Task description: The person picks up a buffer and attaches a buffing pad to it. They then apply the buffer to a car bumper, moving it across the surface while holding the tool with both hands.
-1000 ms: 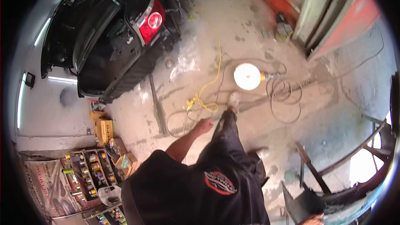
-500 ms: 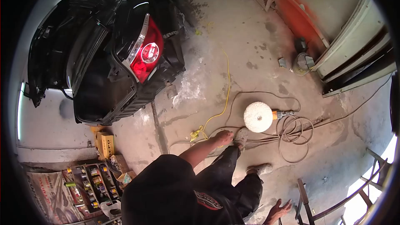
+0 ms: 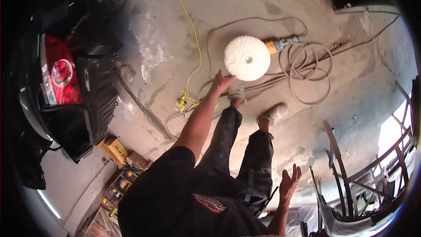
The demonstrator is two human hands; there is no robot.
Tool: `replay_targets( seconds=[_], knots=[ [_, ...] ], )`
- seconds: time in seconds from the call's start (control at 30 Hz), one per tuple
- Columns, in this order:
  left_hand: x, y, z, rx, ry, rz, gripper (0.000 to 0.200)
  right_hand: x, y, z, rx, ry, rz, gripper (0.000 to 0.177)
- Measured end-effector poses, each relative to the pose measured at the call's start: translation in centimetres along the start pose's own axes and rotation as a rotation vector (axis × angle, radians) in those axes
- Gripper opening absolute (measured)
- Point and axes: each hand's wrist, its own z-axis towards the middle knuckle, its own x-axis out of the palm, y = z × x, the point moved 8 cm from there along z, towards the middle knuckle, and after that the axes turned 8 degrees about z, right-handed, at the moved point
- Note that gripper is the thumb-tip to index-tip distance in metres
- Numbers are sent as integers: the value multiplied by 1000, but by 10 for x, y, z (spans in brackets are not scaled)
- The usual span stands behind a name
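Observation:
On the floor lies a polisher (image 3: 278, 46) with a round white wool pad (image 3: 258, 63) turned up. My left hand (image 3: 222, 83) reaches out just below the pad's lower left edge, fingers stretched and holding nothing. In the head view it overlaps the area beside my left shoe (image 3: 237, 91). My right hand (image 3: 289, 184) hangs out to the right, empty, its fingers apart. A brown cord or hose (image 3: 312, 63) is coiled to the right of the polisher and runs on past my shoes.
A black car bumper (image 3: 103, 92) and a red tail light (image 3: 61, 72) stand at the left. A yellow cord (image 3: 195, 39) crosses the floor. Boxes (image 3: 116, 151) and a tray of small bottles (image 3: 120, 188) are lower left; a metal frame rack (image 3: 342, 175) stands at the right.
The view has shifted, with the tail light now farther left and the polisher higher up. My left hand has come closer to the pad; my right hand has risen in view, fingers still apart.

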Motion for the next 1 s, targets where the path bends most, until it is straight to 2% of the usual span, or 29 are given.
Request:
replay_targets(
  seconds=[0.07, 0.1, 0.13, 0.2, 0.27, 0.3, 0.37, 0.4, 0.43, 0.47, 0.5, 0.53, 0.63, 0.73, 0.9, 1.0],
  knots=[
    [9, 0, 21, -28, -53, -196, 123, 1, -20, -1, 98, 25, 2, 52],
    [20, 8, 41, -46, -59, -272, 118, 4, -28, -1, 143, 38, 9, 51],
    [23, -6, 44, -37, -20, -460, 103, 7, -34, 0, 150, 48, 7, 51],
    [30, -12, 67, 41, -56, -626, 87, 14, -46, 1, 163, 62, 8, 50],
    [29, -20, 75, -20, -101, -616, 78, 22, -54, 1, 151, 87, -16, 51],
    [34, -20, 89, 69, -52, -733, 76, 26, -46, 5, 170, 88, 19, 51],
    [37, -18, 107, 111, -11, -752, 72, 34, -40, 8, 184, 105, 36, 52],
    [34, -27, 98, 20, -42, -827, 70, 35, -29, 14, 332, 132, 141, 51],
    [35, -21, 111, 34, 9, -833, 73, 39, -32, 13, 319, 141, 119, 51],
    [42, -14, 112, -57, 118, -881, 63, 45, -37, 10, 302, 153, 98, 51],
    [40, -14, 106, -135, 133, -832, 59, 48, -39, 9, 238, 142, 60, 50],
    [39, -16, 100, -206, 147, -784, 55, 51, -43, 4, 264, 143, 99, 50],
    [38, -26, 91, -116, 209, -727, 48, 52, -21, 9, 313, 122, 214, 48],
    [46, -38, 73, 56, 242, -673, 46, 47, -6, 11, 272, 100, 244, 48],
    [40, -122, -8, 319, 166, -608, 41, 43, 42, 30, 212, 84, 373, 41],
    [37, -164, -68, 372, 88, -679, 34, 40, 99, 56, -49, 66, 490, 44]
  ],
)
